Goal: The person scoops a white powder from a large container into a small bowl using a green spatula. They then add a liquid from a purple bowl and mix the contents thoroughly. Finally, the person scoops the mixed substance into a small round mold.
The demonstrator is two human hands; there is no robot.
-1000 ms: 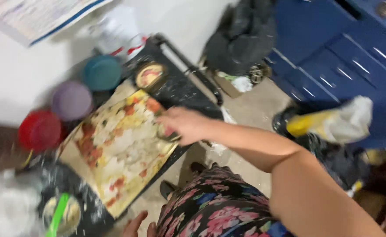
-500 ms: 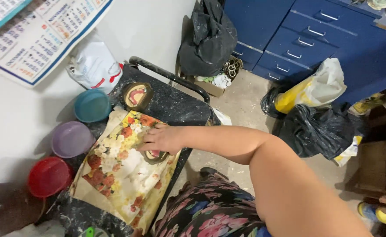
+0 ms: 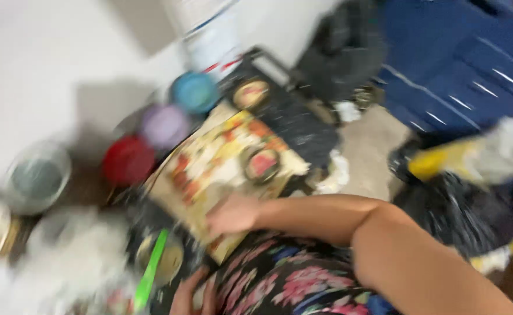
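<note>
Contact was made by the right hand [image 3: 233, 214] on the near edge of the flat rectangular board with a red, yellow and cream floral print [image 3: 221, 169]; the fingers lay loosely spread and pressed flat on its surface, not curled round it, which suited steadying or sliding the board rather than lifting it. The board lay tilted across the black speckled tray with a raised tubular handle [image 3: 297, 119], its far corner toward the handle and its near corner over the lap covered in dark floral fabric [image 3: 285, 280]. A small round dish with a dark rim and pinkish contents [image 3: 261, 164] sat on the board, well clear of the fingers; a second small round dish with yellowish contents [image 3: 250, 93] sat on the tray beyond the board. The left hand [image 3: 193, 294] appeared at the bottom edge, near the round container holding a bright green stick [image 3: 154, 265]; its grip could not be determined (motion blur, partly cropped). Three round lids or bowls, teal [image 3: 194, 92], purple [image 3: 164, 126] and red [image 3: 128, 160], were ranged in a row along the board's left side, within arm's reach. Black plastic bags [image 3: 460, 210] and a blue drawer cabinet [image 3: 460, 64] stood to the right, well apart from the work
</note>
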